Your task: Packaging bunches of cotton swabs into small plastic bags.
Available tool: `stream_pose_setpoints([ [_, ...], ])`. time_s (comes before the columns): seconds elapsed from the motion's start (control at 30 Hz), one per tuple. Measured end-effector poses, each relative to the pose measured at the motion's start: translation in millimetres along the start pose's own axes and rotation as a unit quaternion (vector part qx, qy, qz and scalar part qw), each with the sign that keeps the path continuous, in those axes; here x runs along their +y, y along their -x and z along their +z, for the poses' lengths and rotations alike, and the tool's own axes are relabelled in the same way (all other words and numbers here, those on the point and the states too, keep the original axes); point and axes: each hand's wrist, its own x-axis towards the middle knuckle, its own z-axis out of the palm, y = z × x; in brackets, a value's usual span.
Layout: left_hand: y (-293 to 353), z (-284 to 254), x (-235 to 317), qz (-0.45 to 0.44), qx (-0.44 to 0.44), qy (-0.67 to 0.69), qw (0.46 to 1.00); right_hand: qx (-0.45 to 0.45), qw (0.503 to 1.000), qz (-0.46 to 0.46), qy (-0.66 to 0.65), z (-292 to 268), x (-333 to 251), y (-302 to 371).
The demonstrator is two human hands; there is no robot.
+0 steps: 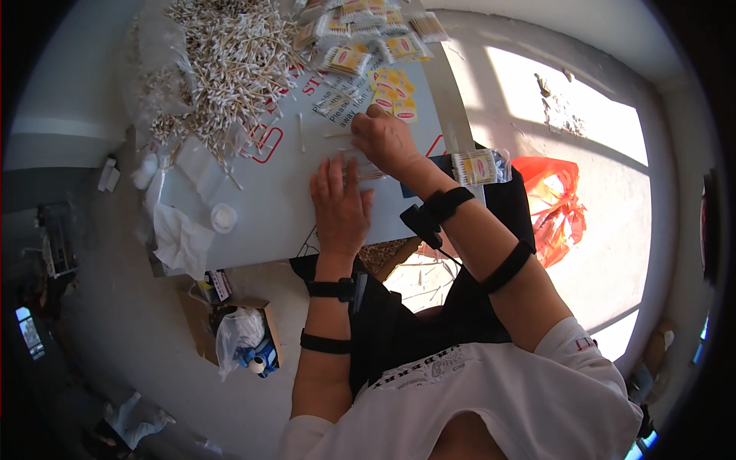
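My left hand (pixel 339 207) lies over the table with its fingers stretched out, touching a clear plastic packet (pixel 366 169) that it partly hides. Just beyond it, my right hand (pixel 387 142) is closed in a pinch, and a cotton swab (pixel 337 136) runs up to its fingertips. Another loose swab (pixel 301 132) lies to the left of that. Small yellow-and-white cards (pixel 394 90) are spread past my right hand. A filled swab packet (pixel 477 167) rests by the table's right edge, beside my right forearm.
A big heap of loose cotton swabs (pixel 230 69) covers the table's far left. Filled packets (pixel 356 50) are piled at the far edge. White tissue (pixel 182 238) and a small round white item (pixel 223 218) sit at the near left. An open carton (pixel 268 337) and red plastic bag (pixel 553 207) are on the floor.
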Motion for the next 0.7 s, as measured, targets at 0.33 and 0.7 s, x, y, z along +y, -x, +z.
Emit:
stream_pose_setpoints([
  [0.33,-1.7,2.7,1.1,-0.024,-0.071,-0.028,0.997,0.041,0.999,0.012,-0.030,-8.1,6.1,-31.4],
  [0.7,-0.5,3.9,0.1,-0.026,-0.067,-0.039,0.997,-0.128,0.989,0.048,0.059,-4.0,11.1,-61.1],
])
